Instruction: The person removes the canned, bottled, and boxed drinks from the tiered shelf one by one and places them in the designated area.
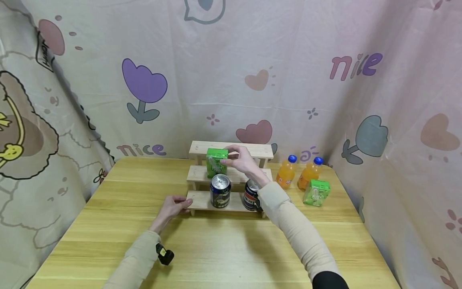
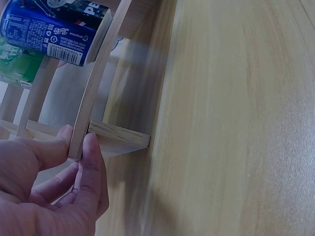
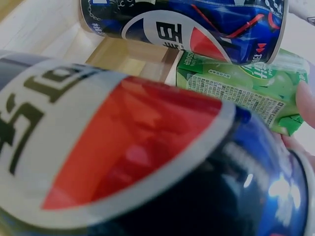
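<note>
A three-tier wooden shelf [image 1: 198,200] stands on the table. Its lowest board is pinched at the left end between the thumb and fingers of my left hand [image 1: 171,208], also clear in the left wrist view [image 2: 64,182]. At the middle tier, my right hand [image 1: 242,159] grips a green juice carton [image 1: 213,165] from its right side. A dark blue Pepsi can [image 1: 220,192] stands on the lowest tier, in front of the carton. Another Pepsi can [image 1: 249,196] is to its right, partly hidden by my right sleeve; a can [image 3: 147,147] fills much of the right wrist view.
Two orange drink bottles [image 1: 286,172] [image 1: 309,172] with blue caps stand right of the shelf. A second green carton [image 1: 317,192] sits in front of them. Behind the wooden table [image 1: 223,257] hangs a printed curtain [image 1: 216,80].
</note>
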Demonstrator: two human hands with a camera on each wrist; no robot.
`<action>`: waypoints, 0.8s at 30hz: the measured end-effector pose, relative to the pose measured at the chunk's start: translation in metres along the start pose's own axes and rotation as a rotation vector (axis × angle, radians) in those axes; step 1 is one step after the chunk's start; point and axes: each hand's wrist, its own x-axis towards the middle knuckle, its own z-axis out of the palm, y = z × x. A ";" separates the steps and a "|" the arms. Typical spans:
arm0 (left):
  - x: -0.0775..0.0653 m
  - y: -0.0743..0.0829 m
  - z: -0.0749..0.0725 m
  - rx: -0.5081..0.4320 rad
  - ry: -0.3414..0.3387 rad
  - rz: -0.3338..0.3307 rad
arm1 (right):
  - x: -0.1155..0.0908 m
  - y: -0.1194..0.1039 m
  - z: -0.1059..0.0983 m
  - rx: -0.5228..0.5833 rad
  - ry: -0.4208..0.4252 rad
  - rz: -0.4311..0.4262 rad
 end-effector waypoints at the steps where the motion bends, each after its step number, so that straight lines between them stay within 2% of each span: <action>1: 0.000 0.000 0.000 -0.002 0.003 -0.004 | 0.000 -0.001 0.000 -0.001 0.005 0.002; 10: 0.002 -0.001 -0.001 0.013 0.013 -0.022 | -0.007 -0.007 -0.005 0.006 0.028 -0.034; 24: 0.000 -0.001 0.000 0.038 0.006 -0.012 | -0.029 -0.011 -0.030 0.007 0.088 -0.091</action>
